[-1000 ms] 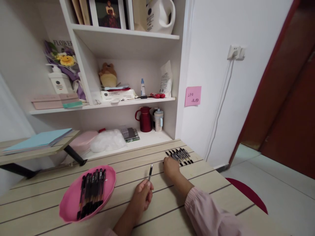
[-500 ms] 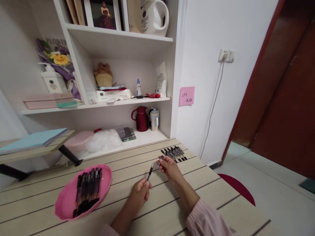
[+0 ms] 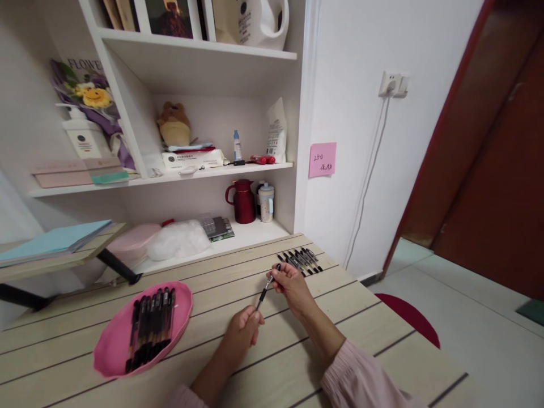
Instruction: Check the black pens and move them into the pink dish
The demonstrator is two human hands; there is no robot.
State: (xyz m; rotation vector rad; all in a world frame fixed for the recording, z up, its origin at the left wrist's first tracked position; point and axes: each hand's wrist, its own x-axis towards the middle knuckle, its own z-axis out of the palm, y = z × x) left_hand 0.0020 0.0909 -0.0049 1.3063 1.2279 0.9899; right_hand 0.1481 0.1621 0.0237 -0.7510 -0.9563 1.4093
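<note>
Closed around the lower barrel of a black pen (image 3: pixel 263 294) is my left hand (image 3: pixel 244 328), with the pen pointing up and to the right. My right hand (image 3: pixel 291 286) pinches a pen cap (image 3: pixel 278 267) whose open end meets the pen's tip; how far it covers the tip I cannot tell. Several black pens (image 3: pixel 300 260) lie in a row on the table just beyond my right hand. To the left, a pink plate (image 3: pixel 113 345) with a scalloped rim bears several black pens (image 3: pixel 151 328) side by side.
The slatted wooden table (image 3: pixel 216 362) reaches back to white shelves. A low stand (image 3: pixel 76 258) with blue paper (image 3: pixel 55 241) is at the left. A red jug (image 3: pixel 244 203) and a tumbler (image 3: pixel 266 203) stand at the back. A dark red round seat (image 3: pixel 408 317) is beyond the right edge.
The cap in my right hand has come down and left onto the pen's tip, closing the gap between them. My left hand has barely moved. The view has shifted slightly.
</note>
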